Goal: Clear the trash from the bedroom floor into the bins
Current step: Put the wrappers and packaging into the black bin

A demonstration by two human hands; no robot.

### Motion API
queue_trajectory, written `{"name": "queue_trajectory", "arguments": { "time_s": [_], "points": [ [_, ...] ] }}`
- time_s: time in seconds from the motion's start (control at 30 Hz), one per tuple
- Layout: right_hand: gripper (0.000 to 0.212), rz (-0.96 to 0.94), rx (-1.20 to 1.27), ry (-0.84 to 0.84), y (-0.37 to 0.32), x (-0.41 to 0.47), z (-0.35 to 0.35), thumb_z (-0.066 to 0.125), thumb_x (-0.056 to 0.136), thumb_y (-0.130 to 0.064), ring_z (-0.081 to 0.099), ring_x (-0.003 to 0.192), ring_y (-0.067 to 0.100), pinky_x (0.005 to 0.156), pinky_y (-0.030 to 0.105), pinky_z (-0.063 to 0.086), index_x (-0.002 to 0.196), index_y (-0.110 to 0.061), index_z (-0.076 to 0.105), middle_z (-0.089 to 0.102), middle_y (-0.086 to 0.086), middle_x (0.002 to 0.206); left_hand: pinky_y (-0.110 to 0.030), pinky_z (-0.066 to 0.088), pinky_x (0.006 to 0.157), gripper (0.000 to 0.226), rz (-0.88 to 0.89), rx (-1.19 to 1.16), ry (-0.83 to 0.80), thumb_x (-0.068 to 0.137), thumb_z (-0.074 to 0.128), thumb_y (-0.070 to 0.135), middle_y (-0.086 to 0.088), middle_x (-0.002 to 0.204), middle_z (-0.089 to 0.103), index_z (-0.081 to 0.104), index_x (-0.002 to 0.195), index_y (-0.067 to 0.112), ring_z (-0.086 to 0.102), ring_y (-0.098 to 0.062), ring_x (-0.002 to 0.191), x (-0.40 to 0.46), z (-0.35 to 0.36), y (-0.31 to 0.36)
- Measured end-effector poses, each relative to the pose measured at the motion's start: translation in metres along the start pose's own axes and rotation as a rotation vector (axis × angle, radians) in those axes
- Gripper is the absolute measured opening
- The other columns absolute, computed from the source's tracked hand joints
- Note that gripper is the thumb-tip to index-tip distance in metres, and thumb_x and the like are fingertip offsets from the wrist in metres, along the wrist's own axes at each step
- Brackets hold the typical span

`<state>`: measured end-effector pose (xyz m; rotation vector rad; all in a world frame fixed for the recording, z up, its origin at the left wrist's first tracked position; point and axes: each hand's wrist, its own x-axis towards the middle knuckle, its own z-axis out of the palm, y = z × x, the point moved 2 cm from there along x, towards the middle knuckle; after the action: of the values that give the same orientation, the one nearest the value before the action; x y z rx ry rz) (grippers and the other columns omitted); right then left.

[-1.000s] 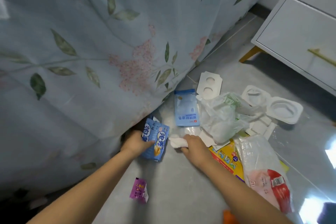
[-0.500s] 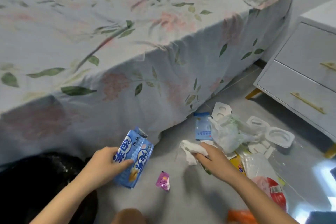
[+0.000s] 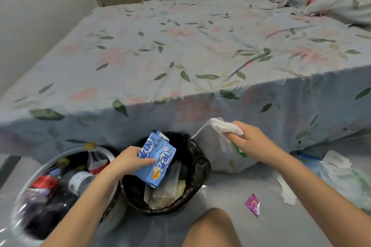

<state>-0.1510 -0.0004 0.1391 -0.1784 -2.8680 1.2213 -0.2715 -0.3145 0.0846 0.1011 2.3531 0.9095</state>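
2 hands carry trash by the black-lined bin (image 3: 197, 158) at the foot of the bed (image 3: 180, 50).

The left hand (image 3: 128, 161) grips a blue snack carton (image 3: 157, 159) with curled fingers, holding it tilted over the black-lined bin's opening. The right hand (image 3: 251, 142) clenches a crumpled white tissue (image 3: 224, 127) and thin plastic, raised just right of that bin. A second bin (image 3: 60, 190) with bottles stands touching its left side. A small purple wrapper (image 3: 253, 204) lies on the floor to its right, with white paper scraps (image 3: 287, 191) farther right.
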Motion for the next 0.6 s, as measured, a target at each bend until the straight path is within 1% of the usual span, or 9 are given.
{"name": "queue_trajectory", "arguments": {
  "time_s": [0.07,0.13,0.17,0.23,0.3,0.37,0.4,0.5,0.6],
  "points": [
    [0.024,-0.018,0.012,-0.019,-0.010,0.004,0.011,0.051,0.095,-0.037,0.049,0.058,-0.002,0.054,0.014,0.037,0.079,-0.019,0.053,0.055,-0.007,0.068,-0.025,0.052,0.070,0.012,-0.041,0.126,-0.031,0.079,0.076,0.025,-0.001,0.085,0.073,0.070,0.080,0.016,0.067,-0.015,0.077,0.017,0.006,-0.011],
    [0.024,-0.029,0.009,-0.036,-0.013,0.005,0.019,0.052,0.095,-0.036,0.049,0.057,-0.004,0.054,0.012,0.036,0.076,-0.021,0.051,0.053,-0.009,0.066,-0.023,0.048,0.059,0.015,-0.074,0.227,-0.068,0.078,0.075,0.028,-0.001,0.084,0.069,0.067,0.080,0.016,0.064,-0.015,0.077,0.034,0.020,-0.018],
    [0.024,-0.028,-0.005,-0.047,-0.013,0.004,0.023,0.052,0.095,-0.036,0.048,0.057,-0.004,0.055,0.013,0.036,0.075,-0.023,0.050,0.053,-0.009,0.066,-0.023,0.048,0.057,0.017,-0.094,0.252,-0.087,0.077,0.075,0.030,-0.002,0.084,0.068,0.066,0.080,0.016,0.065,-0.017,0.078,0.041,0.028,-0.021],
    [0.024,-0.014,-0.048,-0.082,-0.010,0.002,0.028,0.052,0.095,-0.035,0.048,0.058,-0.002,0.056,0.017,0.036,0.074,-0.024,0.049,0.052,-0.009,0.067,-0.026,0.050,0.061,0.023,-0.122,0.362,-0.107,0.077,0.075,0.034,-0.006,0.089,0.067,0.066,0.083,0.013,0.068,-0.022,0.088,0.052,0.042,-0.023],
    [0.023,-0.009,-0.097,-0.122,-0.008,0.000,0.031,0.051,0.095,-0.035,0.047,0.061,0.002,0.059,0.020,0.035,0.076,-0.023,0.050,0.052,-0.008,0.069,-0.028,0.050,0.074,0.034,-0.097,0.471,-0.076,0.078,0.073,0.038,-0.012,0.100,0.067,0.066,0.092,0.008,0.066,-0.026,0.106,0.058,0.047,-0.021],
    [0.023,-0.013,-0.118,-0.152,-0.010,0.001,0.033,0.050,0.096,-0.036,0.047,0.063,0.004,0.060,0.020,0.035,0.082,-0.018,0.053,0.054,-0.006,0.073,-0.032,0.049,0.093,0.049,-0.010,0.454,0.011,0.080,0.070,0.041,-0.009,0.121,0.064,0.062,0.116,0.009,0.059,-0.025,0.117,0.057,0.043,-0.015],
    [0.024,-0.018,-0.108,-0.155,-0.014,0.004,0.035,0.050,0.096,-0.036,0.047,0.064,0.005,0.060,0.020,0.035,0.084,-0.016,0.054,0.055,-0.004,0.074,-0.033,0.047,0.098,0.052,0.034,0.428,0.047,0.081,0.068,0.041,-0.005,0.127,0.062,0.059,0.124,0.013,0.057,-0.022,0.119,0.052,0.038,-0.011],
    [0.023,-0.068,-0.055,-0.140,-0.037,0.022,0.052,0.049,0.097,-0.032,0.046,0.063,0.006,0.057,0.020,0.033,0.083,-0.014,0.052,0.053,-0.003,0.074,-0.031,0.049,0.095,0.043,0.130,0.410,0.122,0.084,0.063,0.044,0.002,0.124,0.064,0.062,0.121,0.023,0.061,-0.017,0.111,0.030,0.021,-0.011],
    [0.024,-0.188,-0.106,-0.175,-0.063,0.052,0.092,0.050,0.096,-0.030,0.045,0.068,0.014,0.059,0.026,0.031,0.084,-0.010,0.053,0.052,0.001,0.077,-0.034,0.051,0.093,0.039,0.141,0.443,0.160,0.085,0.060,0.046,0.005,0.122,0.063,0.062,0.120,0.027,0.063,-0.015,0.106,0.005,0.000,-0.024]
  ]
}}
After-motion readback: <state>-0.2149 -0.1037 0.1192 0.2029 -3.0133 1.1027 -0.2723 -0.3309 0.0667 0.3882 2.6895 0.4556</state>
